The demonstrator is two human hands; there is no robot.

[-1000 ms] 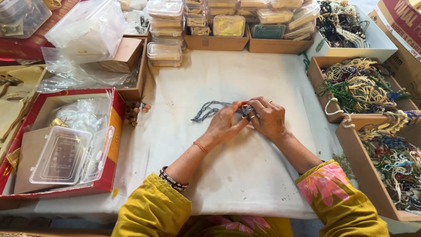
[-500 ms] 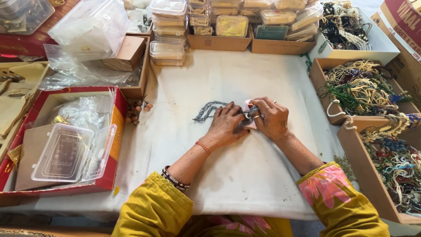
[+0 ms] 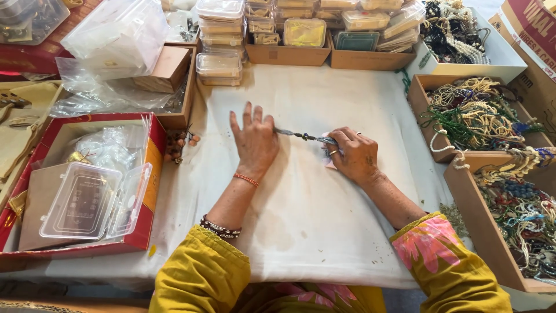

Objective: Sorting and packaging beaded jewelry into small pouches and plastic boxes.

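A grey beaded strand point(image 3: 301, 137) is stretched taut across the white cloth point(image 3: 313, 220) between my two hands. My left hand point(image 3: 253, 142) is palm down with its fingers spread. The strand runs in under its thumb side, and the rest of the strand is hidden beneath it. My right hand point(image 3: 354, 155) pinches the strand's other end against a small pink card point(image 3: 330, 164) that lies on the cloth. Both of my arms are in yellow sleeves.
A red box point(image 3: 152, 174) with an open clear plastic case point(image 3: 87, 202) sits at the left. Cardboard boxes of bead necklaces point(image 3: 480, 116) line the right side. Stacked clear cases point(image 3: 219, 40) and trays stand at the back. Small brown beads point(image 3: 179, 142) lie by the red box.
My left hand has moved left and away from the right hand, spreading its fingers. The strand, loosely bunched before, is now pulled straight. My right hand stays on the pink card.
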